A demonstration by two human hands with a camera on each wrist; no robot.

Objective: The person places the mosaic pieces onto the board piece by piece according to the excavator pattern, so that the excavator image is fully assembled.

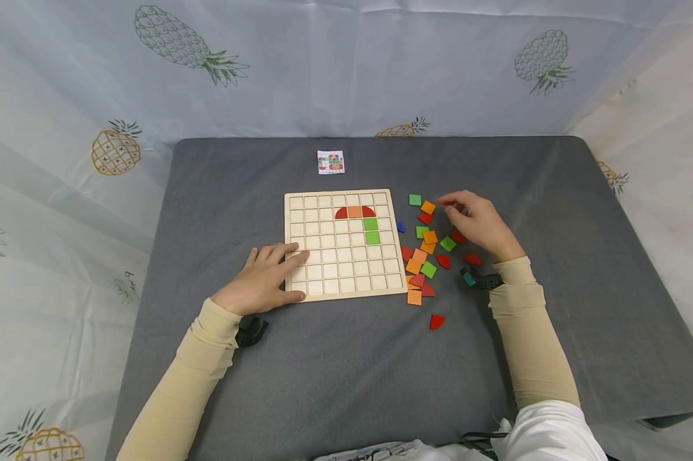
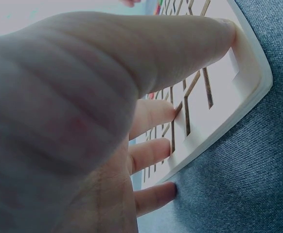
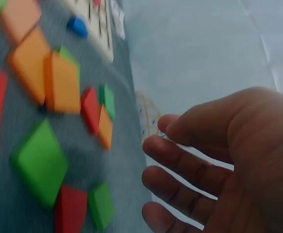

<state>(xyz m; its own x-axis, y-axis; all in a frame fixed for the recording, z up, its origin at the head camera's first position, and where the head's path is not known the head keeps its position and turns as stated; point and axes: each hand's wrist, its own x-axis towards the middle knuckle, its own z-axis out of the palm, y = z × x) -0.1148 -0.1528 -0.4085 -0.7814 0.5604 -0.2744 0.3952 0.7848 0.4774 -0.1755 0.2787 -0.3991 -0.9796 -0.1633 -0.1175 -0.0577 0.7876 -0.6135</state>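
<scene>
My left hand (image 1: pixel 261 280) rests on the left edge of a wooden grid board (image 1: pixel 321 298), with fingers and thumb spread. In the left wrist view its thumb (image 2: pixel 185 41) lies over the board's corner. Near the board's top right sit two red quarter-round pieces, an orange square (image 1: pixel 354 212) between them, and two green squares (image 1: pixel 371 230) below the right one. My right hand (image 1: pixel 477 221) hovers at the far right of the loose pieces, nearest an orange square (image 1: pixel 429 207) and a red piece (image 1: pixel 458 236). Its fingers are loosely bent; the right wrist view shows nothing between them.
Several loose red, orange and green pieces lie right of the board, some overlapping. A blue piece (image 1: pixel 400 227) lies by its right edge. One red quarter-round (image 1: pixel 436 321) lies nearer the front. A small printed pattern card (image 1: pixel 331 162) lies behind the board on the grey cloth (image 1: pixel 237 173).
</scene>
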